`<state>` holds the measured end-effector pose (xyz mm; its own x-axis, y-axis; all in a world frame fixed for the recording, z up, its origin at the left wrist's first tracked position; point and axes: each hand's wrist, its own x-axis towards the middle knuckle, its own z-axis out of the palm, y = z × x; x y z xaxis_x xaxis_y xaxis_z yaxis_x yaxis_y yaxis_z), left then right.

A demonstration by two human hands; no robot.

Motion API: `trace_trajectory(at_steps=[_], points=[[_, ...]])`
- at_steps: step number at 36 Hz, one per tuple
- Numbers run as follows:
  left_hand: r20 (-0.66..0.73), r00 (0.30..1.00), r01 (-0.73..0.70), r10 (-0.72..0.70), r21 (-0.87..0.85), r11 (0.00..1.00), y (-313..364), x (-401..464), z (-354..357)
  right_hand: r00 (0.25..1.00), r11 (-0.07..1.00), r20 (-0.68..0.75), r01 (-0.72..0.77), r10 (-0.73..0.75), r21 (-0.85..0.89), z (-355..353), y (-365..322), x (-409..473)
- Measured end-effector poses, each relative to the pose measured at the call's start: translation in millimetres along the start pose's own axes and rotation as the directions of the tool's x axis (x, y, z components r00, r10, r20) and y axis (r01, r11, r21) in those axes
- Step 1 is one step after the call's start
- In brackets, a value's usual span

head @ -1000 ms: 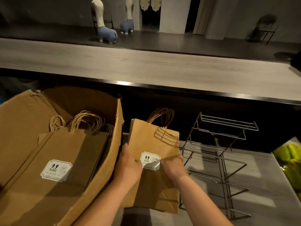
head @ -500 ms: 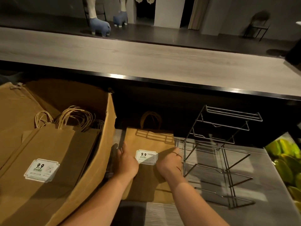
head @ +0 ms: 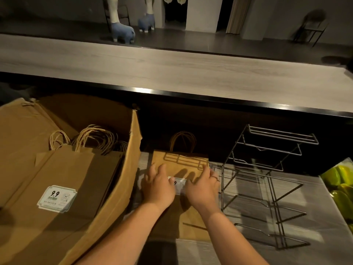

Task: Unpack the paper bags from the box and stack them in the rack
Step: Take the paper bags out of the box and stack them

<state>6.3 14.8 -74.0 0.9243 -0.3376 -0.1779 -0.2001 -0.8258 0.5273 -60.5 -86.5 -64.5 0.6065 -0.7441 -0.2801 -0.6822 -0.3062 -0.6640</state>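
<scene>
Between box (head: 122, 188) and rack (head: 267, 188), bags (head: 183, 222)

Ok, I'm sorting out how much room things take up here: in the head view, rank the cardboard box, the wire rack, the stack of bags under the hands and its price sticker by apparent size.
1. Cardboard box, partly cropped
2. Wire rack
3. Stack of bags, partly hidden by both hands
4. Price sticker, mostly covered

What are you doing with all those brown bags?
A person is unpacking paper bags. Both hands, the left hand and the right hand, lie with fingers spread on a small stack of bags lying flat on the counter, between the cardboard box and the wire rack. More bags sit in the box. No bags show in the rack.
</scene>
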Motion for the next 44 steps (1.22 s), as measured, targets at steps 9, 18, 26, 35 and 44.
trace_trajectory(at_steps=[9, 18, 26, 35, 44], points=[[-0.179, 0.969, -0.237, 0.172, -0.466, 0.852, 71.7, -20.7, -84.7, 0.967, 0.827, -0.056, 0.241, -0.248, 0.508, -56.5, -84.6, -17.5], [-0.350, 0.911, -0.363, 0.220, -0.426, 0.829, 79.1, -25.3, -179.8, 0.885, 0.707, -0.076, 0.416, -0.459, 0.572, -83.3, -156.9, -47.6], [-0.366, 0.916, -0.313, 0.165, -0.392, 0.865, 11.8, -24.0, -230.9, 0.816, 0.697, 0.052, 0.457, -0.576, 0.553, -57.5, -208.9, -73.0], [-0.350, 0.937, -0.178, 0.016, -0.436, 0.882, -61.1, -13.9, -258.1, 0.803, 0.774, 0.250, 0.359, -0.541, 0.522, -1.1, -245.1, -88.6], [-0.236, 0.968, -0.029, -0.085, -0.445, 0.895, -120.4, 8.0, -267.9, 0.812, 0.876, 0.431, 0.190, -0.394, 0.443, 59.0, -278.0, -92.6]])
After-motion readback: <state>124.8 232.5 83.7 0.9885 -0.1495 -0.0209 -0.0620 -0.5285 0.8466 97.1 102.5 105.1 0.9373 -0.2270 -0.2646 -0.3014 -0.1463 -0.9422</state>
